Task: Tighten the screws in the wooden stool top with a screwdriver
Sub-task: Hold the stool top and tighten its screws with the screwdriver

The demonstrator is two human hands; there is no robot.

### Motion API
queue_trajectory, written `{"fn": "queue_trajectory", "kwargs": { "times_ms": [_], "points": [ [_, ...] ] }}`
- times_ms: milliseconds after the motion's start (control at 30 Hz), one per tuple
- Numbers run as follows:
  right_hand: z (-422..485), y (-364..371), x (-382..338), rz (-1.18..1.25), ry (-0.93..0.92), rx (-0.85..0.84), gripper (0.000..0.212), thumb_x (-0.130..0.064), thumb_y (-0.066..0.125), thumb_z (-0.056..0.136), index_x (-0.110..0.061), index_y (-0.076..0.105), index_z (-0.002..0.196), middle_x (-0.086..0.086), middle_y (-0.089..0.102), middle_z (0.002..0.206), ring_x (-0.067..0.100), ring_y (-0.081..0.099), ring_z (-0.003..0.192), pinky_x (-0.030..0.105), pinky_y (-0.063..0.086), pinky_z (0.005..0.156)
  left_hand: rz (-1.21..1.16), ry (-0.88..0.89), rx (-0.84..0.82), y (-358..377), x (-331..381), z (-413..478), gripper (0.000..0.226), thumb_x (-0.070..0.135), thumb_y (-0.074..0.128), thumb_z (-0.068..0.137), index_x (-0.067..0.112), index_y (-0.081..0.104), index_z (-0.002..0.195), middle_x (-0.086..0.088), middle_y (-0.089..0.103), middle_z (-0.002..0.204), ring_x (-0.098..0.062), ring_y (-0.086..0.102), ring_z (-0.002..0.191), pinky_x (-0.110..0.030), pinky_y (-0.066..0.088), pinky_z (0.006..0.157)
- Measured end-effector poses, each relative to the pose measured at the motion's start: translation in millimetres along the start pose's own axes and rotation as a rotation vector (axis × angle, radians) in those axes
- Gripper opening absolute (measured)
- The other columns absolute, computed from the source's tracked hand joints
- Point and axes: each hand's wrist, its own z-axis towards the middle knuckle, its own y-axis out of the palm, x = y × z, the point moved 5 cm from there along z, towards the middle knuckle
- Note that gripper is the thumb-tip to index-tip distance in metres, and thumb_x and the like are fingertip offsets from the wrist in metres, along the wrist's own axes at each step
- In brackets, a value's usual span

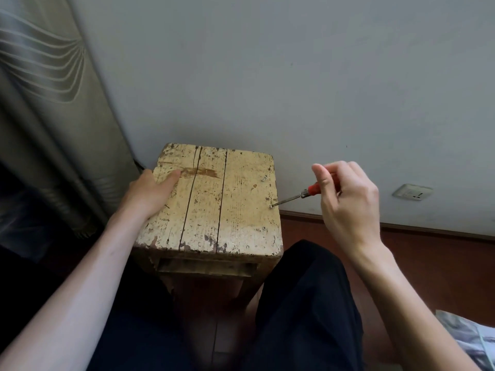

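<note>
A worn wooden stool top (203, 210) with peeling cream paint stands in front of me, against the wall. My left hand (150, 191) lies flat on its left edge, thumb across the top. My right hand (345, 199) grips a screwdriver (297, 196) with a red handle. The metal shaft slants down to the left, and its tip sits in a screw (271, 206) near the right edge. A second screw (264, 179) sticks up farther back along that edge. Nearer me a third screw (263, 228) sits low in the wood.
A grey wall (294, 89) rises right behind the stool, with a white socket (412, 192) low on the right. A grey curtain (48, 116) hangs at the left. My legs in dark trousers (305, 303) flank the stool over a red-brown floor (434, 263).
</note>
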Motion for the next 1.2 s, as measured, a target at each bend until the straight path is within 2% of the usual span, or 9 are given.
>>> {"fn": "queue_trajectory", "kwargs": {
  "times_ms": [167, 300, 500, 633, 767, 933, 1000, 1100, 1200],
  "points": [
    [12, 7, -18, -0.057, -0.127, -0.4, 0.027, -0.034, 0.06, 0.105, -0.021, 0.056, 0.127, -0.007, 0.053, 0.105, 0.004, 0.058, 0.083, 0.027, 0.049, 0.079, 0.015, 0.007, 0.018, 0, 2, -2, 0.105, 0.086, 0.041, 0.087, 0.012, 0.029, 0.16, -0.013, 0.035, 0.164, -0.037, 0.035, 0.149, -0.052, 0.035, 0.114],
    [29, 5, -45, -0.28, -0.33, -0.61, 0.021, -0.032, 0.065, 0.103, -0.023, 0.062, 0.122, -0.006, 0.058, 0.11, 0.02, 0.064, 0.092, 0.04, 0.055, 0.083, 0.017, -0.001, 0.016, -1, 1, -2, 0.105, 0.087, 0.04, 0.086, 0.013, 0.028, 0.16, -0.013, 0.035, 0.164, -0.037, 0.037, 0.147, -0.051, 0.037, 0.112],
    [57, 13, -74, -0.686, -0.582, -0.881, 0.026, -0.05, 0.062, 0.101, -0.026, 0.067, 0.109, -0.005, 0.072, 0.104, 0.027, 0.069, 0.094, 0.037, 0.057, 0.077, 0.022, -0.006, 0.016, -1, 0, 0, 0.107, 0.089, 0.038, 0.085, 0.014, 0.028, 0.16, -0.013, 0.036, 0.163, -0.038, 0.039, 0.146, -0.051, 0.038, 0.111],
    [62, 24, -82, -0.739, -0.676, -0.922, 0.027, -0.048, 0.057, 0.105, -0.023, 0.065, 0.109, -0.003, 0.071, 0.102, 0.028, 0.068, 0.09, 0.037, 0.055, 0.073, 0.037, -0.002, 0.003, 0, -3, 1, 0.11, 0.092, 0.035, 0.082, 0.014, 0.028, 0.16, -0.014, 0.037, 0.162, -0.039, 0.04, 0.146, -0.052, 0.039, 0.11],
    [63, 27, -80, -0.702, -0.67, -0.899, 0.028, -0.05, 0.058, 0.103, -0.023, 0.065, 0.103, -0.003, 0.072, 0.096, 0.028, 0.069, 0.086, 0.037, 0.056, 0.073, 0.039, -0.006, -0.002, 1, -5, 3, 0.11, 0.092, 0.034, 0.083, 0.014, 0.028, 0.16, -0.015, 0.037, 0.162, -0.039, 0.039, 0.146, -0.053, 0.039, 0.11],
    [62, 21, -71, -0.651, -0.496, -0.865, 0.029, -0.052, 0.061, 0.101, -0.025, 0.07, 0.1, 0.0, 0.071, 0.09, 0.029, 0.068, 0.082, 0.039, 0.058, 0.073, 0.051, -0.008, -0.011, 3, -5, 4, 0.109, 0.093, 0.033, 0.083, 0.016, 0.027, 0.16, -0.014, 0.036, 0.163, -0.038, 0.042, 0.144, -0.053, 0.041, 0.108],
    [61, 21, -67, -0.636, -0.388, -0.83, 0.034, -0.052, 0.063, 0.1, -0.019, 0.071, 0.094, 0.002, 0.068, 0.084, 0.028, 0.066, 0.076, 0.037, 0.057, 0.067, 0.046, -0.001, 0.0, 3, -4, 4, 0.108, 0.091, 0.034, 0.084, 0.015, 0.028, 0.16, -0.014, 0.038, 0.161, -0.038, 0.044, 0.142, -0.053, 0.042, 0.107],
    [58, 24, -62, -0.625, -0.208, -0.777, 0.042, -0.052, 0.064, 0.099, -0.012, 0.068, 0.088, 0.005, 0.061, 0.079, 0.024, 0.059, 0.067, 0.03, 0.045, 0.055, 0.048, 0.007, 0.016, 2, -3, 2, 0.106, 0.09, 0.035, 0.085, 0.014, 0.029, 0.159, -0.015, 0.04, 0.16, -0.039, 0.044, 0.142, -0.052, 0.043, 0.106],
    [56, 25, -66, -0.659, -0.161, -0.783, 0.041, -0.052, 0.062, 0.101, -0.012, 0.065, 0.092, 0.005, 0.059, 0.082, 0.025, 0.057, 0.069, 0.031, 0.044, 0.063, 0.037, 0.008, 0.009, 0, -2, 1, 0.104, 0.089, 0.036, 0.085, 0.014, 0.031, 0.158, -0.015, 0.043, 0.158, -0.039, 0.047, 0.139, -0.051, 0.044, 0.104]
  ]
}}
